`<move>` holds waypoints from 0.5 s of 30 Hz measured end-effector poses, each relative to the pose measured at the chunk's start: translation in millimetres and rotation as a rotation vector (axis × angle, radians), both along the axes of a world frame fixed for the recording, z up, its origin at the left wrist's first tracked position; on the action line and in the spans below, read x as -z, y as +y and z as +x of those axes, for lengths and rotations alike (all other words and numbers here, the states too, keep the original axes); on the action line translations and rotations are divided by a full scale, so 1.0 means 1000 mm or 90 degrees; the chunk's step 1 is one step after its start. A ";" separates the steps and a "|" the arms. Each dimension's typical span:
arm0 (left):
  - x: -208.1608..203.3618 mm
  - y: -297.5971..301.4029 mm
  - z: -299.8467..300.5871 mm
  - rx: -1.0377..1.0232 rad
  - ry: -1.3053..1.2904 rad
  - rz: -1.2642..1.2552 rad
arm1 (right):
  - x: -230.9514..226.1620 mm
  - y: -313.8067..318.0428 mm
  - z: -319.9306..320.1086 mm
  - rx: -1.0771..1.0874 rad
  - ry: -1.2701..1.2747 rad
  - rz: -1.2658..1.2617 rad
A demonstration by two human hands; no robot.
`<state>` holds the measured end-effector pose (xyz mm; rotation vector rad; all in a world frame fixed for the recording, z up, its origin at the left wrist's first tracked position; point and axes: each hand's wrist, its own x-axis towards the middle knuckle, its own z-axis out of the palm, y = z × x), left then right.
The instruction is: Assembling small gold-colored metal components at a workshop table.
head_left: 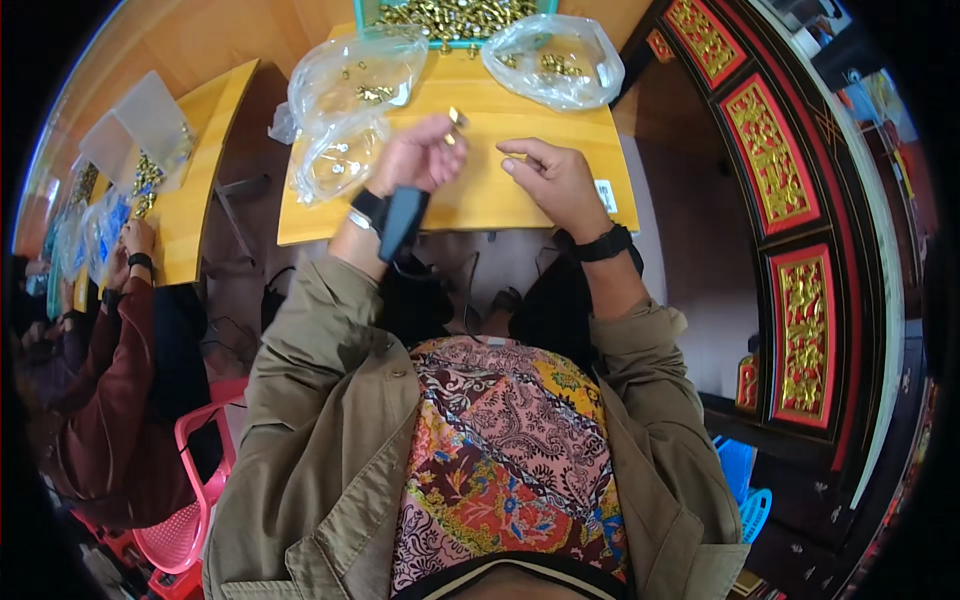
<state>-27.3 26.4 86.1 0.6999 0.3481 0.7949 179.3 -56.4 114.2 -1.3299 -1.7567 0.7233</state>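
Note:
My left hand (425,160) is closed over the middle of the wooden table (460,210), gripping a small shiny brass fitting (456,117) between thumb and fingers. To its right my right hand (555,182) hovers above the tabletop, thumb and forefinger stretched out and slightly apart, with nothing visible between them. A clear plastic bag (335,165) holding small pale parts lies beside my left wrist. Behind it lies a larger clear bag (360,70) with several brass pieces. Another clear bag (555,60) with brass pieces lies at the back right.
A green bin (450,42) full of brass fittings stands at the table's far edge. On the left, a co-worker's hand (138,238) reaches over another table (215,130) with loose brass parts and a tipped translucent box (140,130). Carved red-and-gold panels (770,150) rise on the right.

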 end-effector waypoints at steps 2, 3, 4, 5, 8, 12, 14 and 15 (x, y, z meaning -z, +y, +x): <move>-0.021 0.004 0.009 -0.018 0.018 0.025 | 0.005 -0.038 0.038 -0.019 0.011 -0.034; -0.041 -0.012 0.024 -0.057 0.044 0.051 | 0.003 -0.069 0.060 -0.011 0.012 -0.055; -0.062 -0.021 0.037 -0.090 0.071 0.085 | -0.003 -0.099 0.077 -0.046 0.015 -0.094; -0.073 -0.007 0.044 -0.068 0.083 0.133 | -0.009 -0.114 0.089 -0.089 0.014 -0.121; -0.138 0.030 0.055 -0.001 0.138 0.178 | 0.008 -0.130 0.082 -0.175 -0.002 -0.183; -0.186 0.083 0.033 0.280 -0.064 -0.061 | 0.023 -0.151 0.046 -0.269 -0.130 -0.225; -0.216 0.077 0.062 -0.103 0.183 0.315 | 0.032 -0.158 0.040 -0.354 -0.051 -0.249; -0.232 0.078 0.069 -0.133 0.203 0.337 | 0.053 -0.164 0.034 -0.355 0.155 -0.317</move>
